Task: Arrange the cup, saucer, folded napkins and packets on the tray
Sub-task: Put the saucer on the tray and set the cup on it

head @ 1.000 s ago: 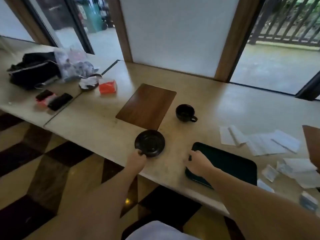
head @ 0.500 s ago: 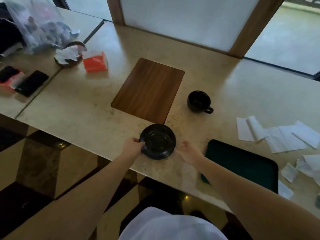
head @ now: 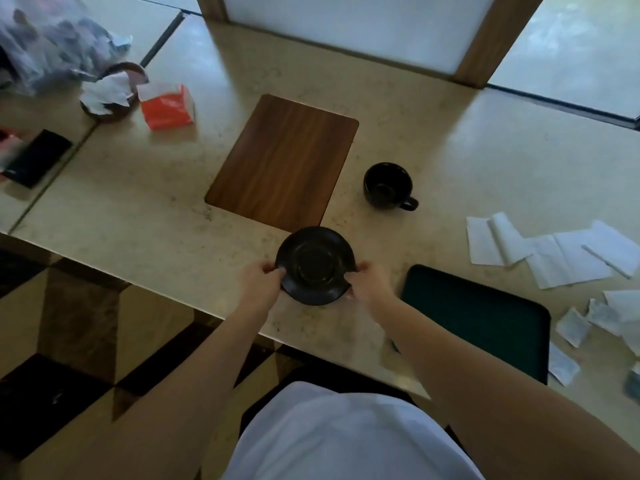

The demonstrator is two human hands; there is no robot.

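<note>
A black saucer lies near the counter's front edge, overlapping the near corner of a brown wooden board. My left hand pinches its left rim and my right hand pinches its right rim. The black cup stands upright behind and to the right, handle pointing right. A dark green tray lies right of my right arm. White napkins are spread beyond the tray. Small packets lie off its right edge.
At the far left are an orange tissue pack, a small dish with crumpled paper, a clear plastic bag and a dark phone. A seam splits the beige counter there. Checkered floor lies below the front edge.
My right hand left the tray's corner, moved left and took hold of the saucer's right rim. The view has tilted down and closer to the counter.
</note>
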